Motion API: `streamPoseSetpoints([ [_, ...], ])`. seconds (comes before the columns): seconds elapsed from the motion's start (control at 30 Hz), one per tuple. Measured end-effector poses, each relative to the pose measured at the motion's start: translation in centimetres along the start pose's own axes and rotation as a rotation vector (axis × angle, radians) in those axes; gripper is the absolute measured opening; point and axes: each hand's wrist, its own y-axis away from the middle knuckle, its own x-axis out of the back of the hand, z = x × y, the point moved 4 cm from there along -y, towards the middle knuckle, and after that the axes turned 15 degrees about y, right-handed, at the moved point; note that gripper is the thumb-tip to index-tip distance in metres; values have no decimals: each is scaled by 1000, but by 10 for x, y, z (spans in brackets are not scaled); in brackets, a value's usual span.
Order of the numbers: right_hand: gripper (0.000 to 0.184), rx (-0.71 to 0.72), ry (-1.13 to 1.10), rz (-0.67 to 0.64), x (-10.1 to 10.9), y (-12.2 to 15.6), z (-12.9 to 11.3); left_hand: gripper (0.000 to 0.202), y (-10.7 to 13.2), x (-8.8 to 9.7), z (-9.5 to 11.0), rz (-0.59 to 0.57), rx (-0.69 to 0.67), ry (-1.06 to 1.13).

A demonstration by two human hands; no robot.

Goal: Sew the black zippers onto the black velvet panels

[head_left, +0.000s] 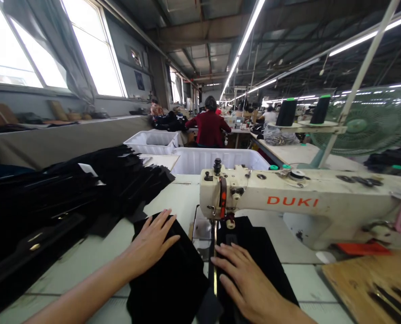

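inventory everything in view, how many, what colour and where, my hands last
black fabric: count unclear, black, foreground
gold strip: one, gold-coloured, leading to machine head
sewing machine: one, off-white, red lettering, right of centre
fabric pile: one, black, left
worktable: one, pale, beneath
bins: two, white, beyond the worktable
thread cones: two, black with green tops, upper right
fan: one, green, right
wooden board: one, brown, lower right
windows: several, bright white, left
ceiling lights: several, white, overhead
co-worker: one, dark red top, ahead; others distant
left hand: one, bare, flat on black fabric
right hand: one, bare, on black fabric by gold strip
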Motion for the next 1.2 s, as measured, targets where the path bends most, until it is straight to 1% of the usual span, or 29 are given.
streamPoseSetpoints([
  [0.07,38,-57,-13,15,4,-5,3,60,-7,-23,14,-69,-30,25],
  [0.13,42,-98,7,26,4,-7,7,69,-5,-42,32,-166,-107,75],
  [0.2,46,-89,37,26,0,-6,9,81,4,-52,48,-222,-162,151],
  [0.23,47,-71,46,20,-2,-5,9,83,8,-55,54,-218,-166,193],
  [0.3,46,-49,53,10,-6,-1,7,80,16,-57,60,-167,-152,269],
  [0.37,42,-40,56,9,-5,0,5,74,18,-59,63,-123,-174,286],
  [0.5,37,-24,45,-6,1,-3,3,66,7,-64,65,-103,-295,175],
  [0.6,43,-17,44,-22,1,-5,5,55,-2,-62,68,-68,-375,112],
  [0.67,46,0,48,-24,-1,-4,6,53,-4,-58,72,-61,-409,85],
  [0.83,56,32,86,25,-14,-1,10,57,4,-52,80,-52,-397,35],
  [0.97,62,23,140,57,-23,0,14,70,6,-53,83,-68,-385,45],
  [1.1,67,48,184,89,-26,0,15,82,5,-53,84,-85,-375,55],
  [1.2,68,57,203,90,-26,-1,15,85,3,-51,87,-108,-358,61],
])
